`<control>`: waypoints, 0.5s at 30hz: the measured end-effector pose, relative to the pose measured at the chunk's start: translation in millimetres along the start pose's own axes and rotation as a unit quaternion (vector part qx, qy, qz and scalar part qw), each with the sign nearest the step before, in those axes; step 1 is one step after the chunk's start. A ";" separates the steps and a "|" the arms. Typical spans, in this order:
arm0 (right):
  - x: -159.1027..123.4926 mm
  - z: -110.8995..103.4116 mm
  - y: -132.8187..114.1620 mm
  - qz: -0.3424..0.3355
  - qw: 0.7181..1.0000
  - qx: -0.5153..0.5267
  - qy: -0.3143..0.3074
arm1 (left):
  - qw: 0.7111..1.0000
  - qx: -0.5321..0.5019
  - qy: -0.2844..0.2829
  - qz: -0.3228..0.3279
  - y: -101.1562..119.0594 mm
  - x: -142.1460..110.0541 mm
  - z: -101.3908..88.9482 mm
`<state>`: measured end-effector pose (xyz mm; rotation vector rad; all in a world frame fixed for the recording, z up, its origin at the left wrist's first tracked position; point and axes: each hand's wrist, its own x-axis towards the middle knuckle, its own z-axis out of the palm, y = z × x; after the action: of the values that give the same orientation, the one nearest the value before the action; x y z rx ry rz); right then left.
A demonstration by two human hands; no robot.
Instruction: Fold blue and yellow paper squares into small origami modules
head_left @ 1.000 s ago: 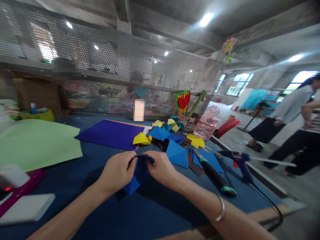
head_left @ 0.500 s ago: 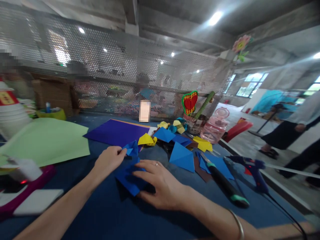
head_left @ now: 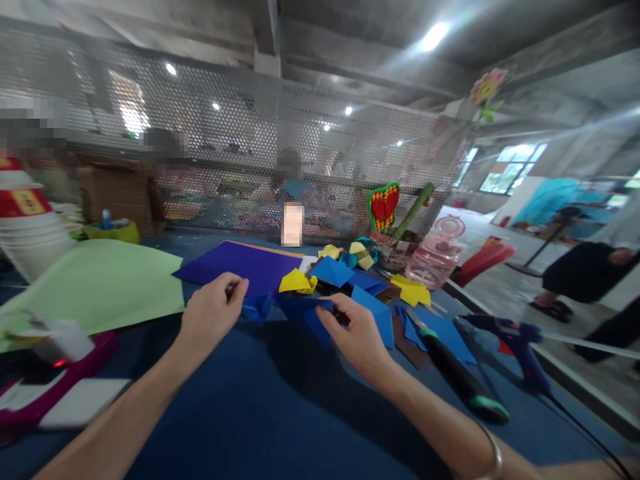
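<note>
My right hand (head_left: pixel 357 333) pinches a dark blue sheet of paper (head_left: pixel 303 312) by its right edge, lifted above the table. To the left, my left hand (head_left: pixel 213 310) hovers with its fingers curled together and nothing showing in them. A small folded blue paper piece (head_left: pixel 256 308) lies just right of and below those fingertips, apart from them. Beyond the hands is a yellow folded paper (head_left: pixel 296 281). Blue paper pieces (head_left: pixel 333 271) lie behind and to the right of my right hand, partly overlapping one another.
On the right lie a black-and-green utility knife (head_left: pixel 455 373) and a glue gun (head_left: pixel 523 343) with its cord. A pink bottle (head_left: pixel 435 257) stands behind. Purple paper (head_left: pixel 240 267) and a light green sheet (head_left: pixel 110 283) spread to the left, near white cups (head_left: pixel 30 227). A perforated screen (head_left: pixel 225 147) rises behind.
My left hand has let go of the small folded blue piece and moved slightly up and left. My right hand has lifted the blue sheet off the table, moving up and right.
</note>
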<state>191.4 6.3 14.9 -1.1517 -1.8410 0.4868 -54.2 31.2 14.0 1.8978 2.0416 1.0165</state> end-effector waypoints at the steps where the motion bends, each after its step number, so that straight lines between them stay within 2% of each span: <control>1: 2.3 -0.1 4.0 0.029 0.999 0.017 0.002 | 0.999 -0.046 0.008 0.015 1.1 -1.1 1.0; 4: 7.4 0.2 13.4 0.089 0.990 0.112 -0.009 | 0.982 -0.184 -0.024 0.036 7.0 -6.5 7.2; 9: 7.4 2.6 12.2 0.160 0.946 0.277 -0.054 | 0.924 -0.345 -0.164 0.006 23.3 -18.9 17.2; 13: 4.5 5.9 6.9 0.187 0.923 0.325 -0.085 | 0.855 -0.425 -0.296 -0.021 29.8 -27.3 21.9; 15: 4.1 7.0 7.9 0.184 0.929 0.305 -0.097 | 0.845 -0.428 -0.318 -0.040 30.0 -29.3 23.6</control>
<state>188.9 14.5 7.6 -1.0255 -1.4558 1.3256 -11.6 11.0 4.3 1.3616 1.0077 0.8793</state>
